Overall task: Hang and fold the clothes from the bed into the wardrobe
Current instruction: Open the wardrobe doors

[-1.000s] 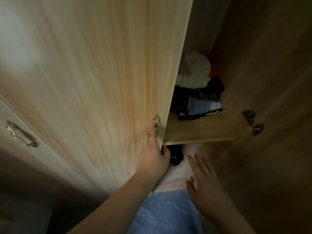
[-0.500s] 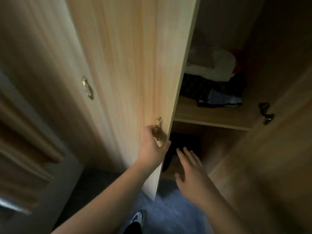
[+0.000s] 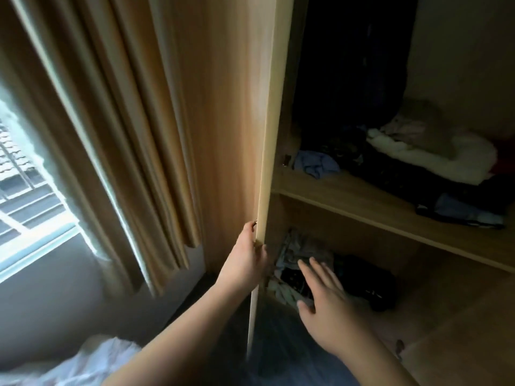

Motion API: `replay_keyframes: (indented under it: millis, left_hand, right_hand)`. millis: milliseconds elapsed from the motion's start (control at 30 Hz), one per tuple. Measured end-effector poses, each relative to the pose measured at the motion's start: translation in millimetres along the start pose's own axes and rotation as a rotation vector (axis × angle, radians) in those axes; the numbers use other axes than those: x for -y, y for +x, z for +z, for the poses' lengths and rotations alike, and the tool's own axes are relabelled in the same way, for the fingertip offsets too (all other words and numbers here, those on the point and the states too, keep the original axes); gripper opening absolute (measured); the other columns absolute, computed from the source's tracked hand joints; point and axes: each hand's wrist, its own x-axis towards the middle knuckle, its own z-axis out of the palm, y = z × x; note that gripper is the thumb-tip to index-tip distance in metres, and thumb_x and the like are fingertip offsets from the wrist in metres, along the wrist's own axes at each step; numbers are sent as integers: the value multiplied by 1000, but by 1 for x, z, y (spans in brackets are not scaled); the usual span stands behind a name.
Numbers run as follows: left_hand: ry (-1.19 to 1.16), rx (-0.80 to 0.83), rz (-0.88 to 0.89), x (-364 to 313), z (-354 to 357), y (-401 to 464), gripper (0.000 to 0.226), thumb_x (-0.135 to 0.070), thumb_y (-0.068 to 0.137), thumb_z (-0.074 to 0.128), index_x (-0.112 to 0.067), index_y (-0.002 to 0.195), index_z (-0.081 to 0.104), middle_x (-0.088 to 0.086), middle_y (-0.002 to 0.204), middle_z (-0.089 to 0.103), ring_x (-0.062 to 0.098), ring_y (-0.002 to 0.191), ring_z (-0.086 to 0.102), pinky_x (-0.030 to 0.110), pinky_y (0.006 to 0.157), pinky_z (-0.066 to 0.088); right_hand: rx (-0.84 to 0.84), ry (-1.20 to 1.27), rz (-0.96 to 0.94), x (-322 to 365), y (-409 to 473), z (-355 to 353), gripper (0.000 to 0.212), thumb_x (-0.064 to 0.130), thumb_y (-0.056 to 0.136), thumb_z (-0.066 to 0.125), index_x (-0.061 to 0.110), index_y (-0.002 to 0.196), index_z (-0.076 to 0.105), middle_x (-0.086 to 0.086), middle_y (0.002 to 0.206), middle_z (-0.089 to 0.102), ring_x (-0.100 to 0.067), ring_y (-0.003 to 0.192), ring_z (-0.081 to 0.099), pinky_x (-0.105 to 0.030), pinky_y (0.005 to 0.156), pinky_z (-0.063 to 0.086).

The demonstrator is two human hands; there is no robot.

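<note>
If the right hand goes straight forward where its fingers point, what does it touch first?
Probably the crumpled clothes on the lower shelf; the right hand points at them, though depth is unclear.

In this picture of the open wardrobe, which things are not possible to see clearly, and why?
Head view only:
- Door handle: the left hand grips the door edge over it, and the door stands edge-on.
- Hanging dark clothes: too shadowed to tell the pieces apart.
- Lower shelf pile: partly behind the open right hand.
- Bed: cut off by the bottom edge.
</note>
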Motion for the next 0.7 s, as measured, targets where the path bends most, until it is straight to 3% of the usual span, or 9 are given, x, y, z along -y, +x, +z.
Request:
replay_keyframes:
  millis: [133,233,333,467,600,700]
  left_hand:
    - [171,-15,-119,38,-51,5,66,-40,100,38,-43,152,-3,-5,152,43,24,116,61,41,91,53]
    - [349,39,-147,67,-84,5,83,-20,97,45,-31,155,-14,5,164,19,28,137,44,42,102,46]
    - [487,98,-35,86,-102,-12,84,-17,95,45,-21,156,-13,14,166,-1,33,151,15,42,119,27]
    - [638,303,0,91,-110,-48,78,-33,99,41,-28,156,-12,11,165,-14,36,152,-10,52,123,7]
    - [716,444,115,76,-99,-73,82,-41,99,43,-33,155,-17,8,164,-19,34,150,-19,55,123,1]
    - [707,458,224,64,-88,-83,82,-49,99,41,-35,154,-19,7,164,-18,33,150,-19,55,123,1]
  right_hand:
    - [-8,6,-6,47,1,25,73,36,101,48,42,156,1,19,164,-11,-9,151,-11,-34,122,4]
    - [-21,15,3,76,-2,47,72,37,101,48,40,157,2,19,164,-11,-8,151,-11,-32,122,4]
    - [-45,-15,28,97,-6,65,73,36,100,47,39,157,2,17,165,-10,-10,152,-11,-34,123,3]
    - [-68,-30,107,109,-20,81,74,35,101,47,40,157,-1,17,164,-10,-10,151,-12,-34,121,3]
    - [-124,-20,195,103,-41,85,73,36,101,47,39,157,-1,15,165,-7,-10,152,-10,-34,122,7]
    - [-148,-19,267,94,-61,87,74,38,102,46,39,157,-3,15,165,-7,-11,152,-11,-38,123,9]
